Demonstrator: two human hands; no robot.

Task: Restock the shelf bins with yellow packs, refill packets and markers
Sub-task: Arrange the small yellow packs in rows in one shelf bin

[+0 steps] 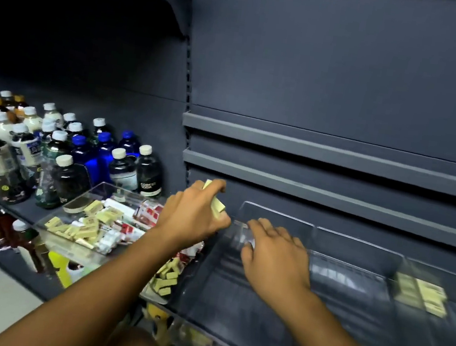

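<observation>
1. My left hand [195, 212] is hovering over the gap between two clear bins, with fingers and thumb curling round a couple of pale yellow packs [217, 207].
2. My right hand [277, 253] is reaching palm down into the divided bin [357, 246], fingers bending near its back left corner. I cannot tell whether they are gripping anything.
3. More stacked packs [421, 291] are lying blurred in a compartment farther right. Others are lying jumbled with red-and-white packets [151, 212] in the mixed bin [78, 248] on the left.
4. Both bins are sitting on a dark grey shelf [29, 212]. Capped bottles [122, 164] are standing to the left, and two rails [340, 156] are crossing the grey back panel [352, 73].
</observation>
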